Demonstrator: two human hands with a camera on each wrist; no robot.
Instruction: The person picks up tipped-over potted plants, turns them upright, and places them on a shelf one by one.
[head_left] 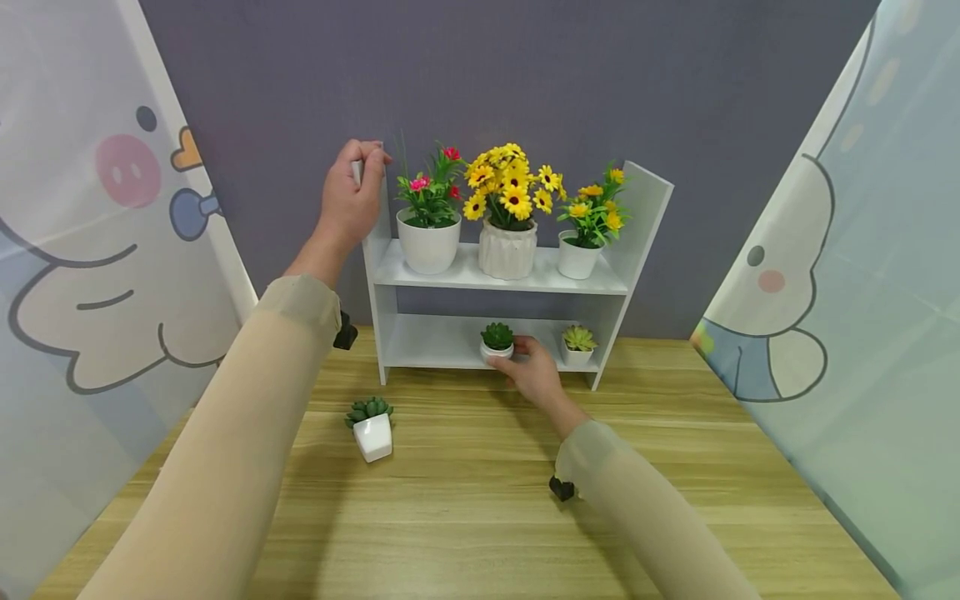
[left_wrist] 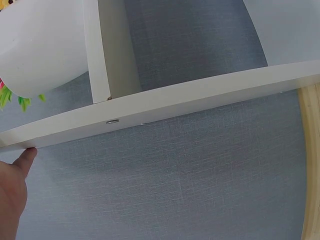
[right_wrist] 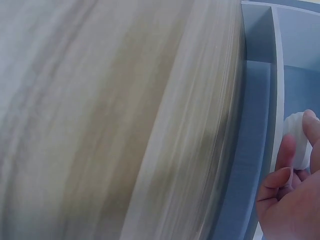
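My right hand (head_left: 537,375) pinches a small round white pot holding a dark green succulent (head_left: 497,337) at the front of the lower board. In the right wrist view, thumb and fingers sit around the white pot (right_wrist: 297,140). Up at the left, my left hand (head_left: 352,193) grips the upper end of the left side panel of a white two-tier shelf (head_left: 427,340). The left wrist view has a finger against that side panel (left_wrist: 165,106). Right of the held pot, a light green succulent in a square white pot (head_left: 577,355) stands on the lower board.
Along the upper board stand a pink-flowered plant (head_left: 429,242), a yellow sunflower pot (head_left: 507,250) and a yellow-orange flower pot (head_left: 579,257). Another potted succulent (head_left: 373,437) lies tipped on the wooden table (head_left: 450,517). A grey wall (head_left: 525,75) rises behind the shelf.
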